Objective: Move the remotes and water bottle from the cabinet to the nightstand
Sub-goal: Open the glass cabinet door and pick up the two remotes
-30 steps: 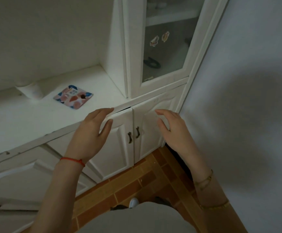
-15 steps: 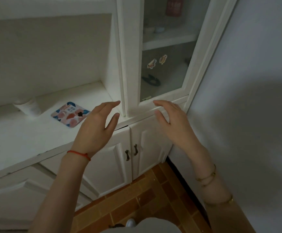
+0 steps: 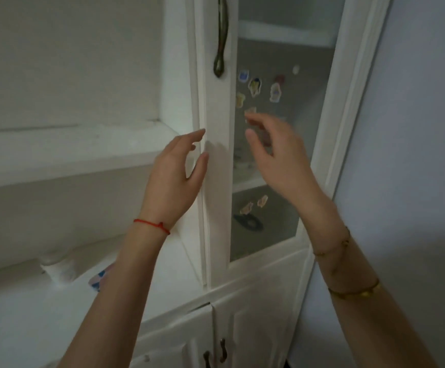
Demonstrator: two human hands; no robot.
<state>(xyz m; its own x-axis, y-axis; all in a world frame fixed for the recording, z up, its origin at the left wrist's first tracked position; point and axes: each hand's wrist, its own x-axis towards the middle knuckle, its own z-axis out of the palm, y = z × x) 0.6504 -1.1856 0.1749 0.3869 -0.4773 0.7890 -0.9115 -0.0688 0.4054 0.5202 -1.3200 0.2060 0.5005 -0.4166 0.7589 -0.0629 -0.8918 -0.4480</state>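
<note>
A white cabinet with a glass door point(image 3: 217, 181) fills the middle of the view; the door is closed and carries several small stickers on its pane point(image 3: 274, 96). Its dark metal handle point(image 3: 222, 38) hangs above both hands. My left hand point(image 3: 176, 176) is raised with fingers apart at the door's left edge, fingertips against the frame. My right hand point(image 3: 277, 155) is lifted in front of the glass, fingers spread and blurred, holding nothing. No remotes or water bottle can be made out behind the glass; a dark looped object point(image 3: 248, 223) lies on the lower inside shelf.
A white counter point(image 3: 30, 314) runs to the left with a small white cup point(image 3: 59, 269) and a patterned coaster point(image 3: 98, 280) partly hidden by my left forearm. An open shelf point(image 3: 64, 152) sits above it. Two lower doors with dark handles point(image 3: 214, 351) are below. A wall point(image 3: 415, 155) stands at right.
Both hands rose from the lower doors and counter edge up to the glass door, and my view tilted upward, bringing the door handle into sight.
</note>
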